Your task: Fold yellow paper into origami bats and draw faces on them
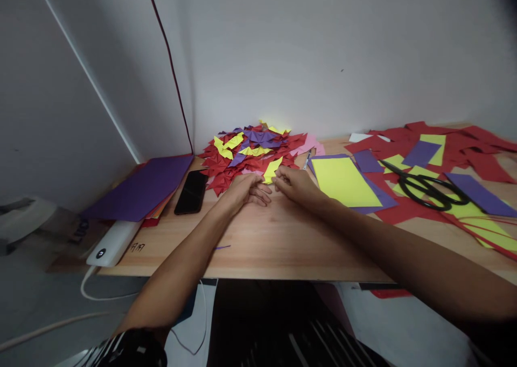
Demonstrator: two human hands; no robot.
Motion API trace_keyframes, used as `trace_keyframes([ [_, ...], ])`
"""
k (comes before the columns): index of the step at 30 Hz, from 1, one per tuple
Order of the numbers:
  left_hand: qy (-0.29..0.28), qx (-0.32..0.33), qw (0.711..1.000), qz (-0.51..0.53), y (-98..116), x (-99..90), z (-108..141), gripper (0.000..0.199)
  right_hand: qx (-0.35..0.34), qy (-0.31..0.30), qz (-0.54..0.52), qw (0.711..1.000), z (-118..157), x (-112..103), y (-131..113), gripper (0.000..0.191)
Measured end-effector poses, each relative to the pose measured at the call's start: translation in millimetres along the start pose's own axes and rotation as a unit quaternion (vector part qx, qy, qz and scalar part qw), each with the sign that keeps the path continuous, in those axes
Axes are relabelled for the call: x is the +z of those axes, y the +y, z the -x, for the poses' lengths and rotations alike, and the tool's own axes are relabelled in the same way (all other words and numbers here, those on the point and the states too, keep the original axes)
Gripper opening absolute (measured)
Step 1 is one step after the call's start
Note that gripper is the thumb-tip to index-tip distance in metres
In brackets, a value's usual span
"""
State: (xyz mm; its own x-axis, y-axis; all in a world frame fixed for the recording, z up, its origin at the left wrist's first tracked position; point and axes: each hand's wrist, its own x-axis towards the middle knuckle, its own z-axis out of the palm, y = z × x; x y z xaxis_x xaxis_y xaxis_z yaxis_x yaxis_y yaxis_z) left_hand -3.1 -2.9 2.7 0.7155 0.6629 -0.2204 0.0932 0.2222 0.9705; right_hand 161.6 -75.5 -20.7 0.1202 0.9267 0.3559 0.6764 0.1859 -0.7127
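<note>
Between my two hands is a small folded yellow paper [273,169], in front of a heap of folded red, purple and yellow paper pieces [226,165]. My left hand [249,190] is at the paper's left, its thumb and index finger near the lower corner and its other fingers spread loosely over the table. At the right edge of the yellow paper, my right hand [297,184] has its fingers curled together in a pinch. The fingertips partly hide the paper's lower end.
Purple sheets [141,186], a black phone [191,191] and a white power bank [114,243] lie left on the wooden table [274,248]. Rightward are a yellow sheet [343,181], black scissors [428,186] and red paper scraps [490,165]. A wall stands behind.
</note>
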Motion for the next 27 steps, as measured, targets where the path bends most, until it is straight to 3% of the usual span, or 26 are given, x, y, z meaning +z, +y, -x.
trace_keyframes([
  [4,0.010,0.056,0.995,-0.076,-3.9,3.5,0.3,0.025,-0.036,0.010,0.038,0.999,0.4,3.5,-2.4,0.016],
  [11,0.027,0.077,0.992,-0.097,-7.0,4.1,-1.8,0.017,-0.056,0.008,0.055,0.997,1.3,4.0,-7.3,0.016],
  [27,0.025,0.041,0.998,-0.037,-3.6,3.8,0.7,0.003,-0.096,0.020,0.048,0.994,2.0,6.8,-4.3,0.017],
])
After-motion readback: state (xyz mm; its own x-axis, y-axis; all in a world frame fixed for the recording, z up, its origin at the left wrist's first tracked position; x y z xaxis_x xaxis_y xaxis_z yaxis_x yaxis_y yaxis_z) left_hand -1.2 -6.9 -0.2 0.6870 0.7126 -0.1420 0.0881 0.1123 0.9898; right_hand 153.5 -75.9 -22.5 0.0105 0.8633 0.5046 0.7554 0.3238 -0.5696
